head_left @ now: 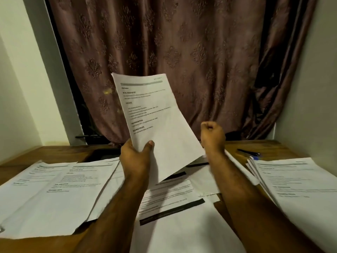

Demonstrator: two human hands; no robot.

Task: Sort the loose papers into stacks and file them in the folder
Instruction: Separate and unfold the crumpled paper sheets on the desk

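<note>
We see the left hand (135,157) pinching a printed sheet (155,123) upright above the wooden desk (54,152), right hand (212,136) fisted on nothing beside it, loose papers (54,190) spread below, right stack (299,187) near a pen (249,153), patterned curtain (173,52) behind.

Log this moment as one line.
left hand: holds printed sheet raised | right hand: fist, holds nothing | desk: loose papers spread

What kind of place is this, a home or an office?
Probably a home desk set in a corner. A patterned curtain hangs behind the wooden table, which carries printed papers and a pen. The left hand holds one sheet.
</note>
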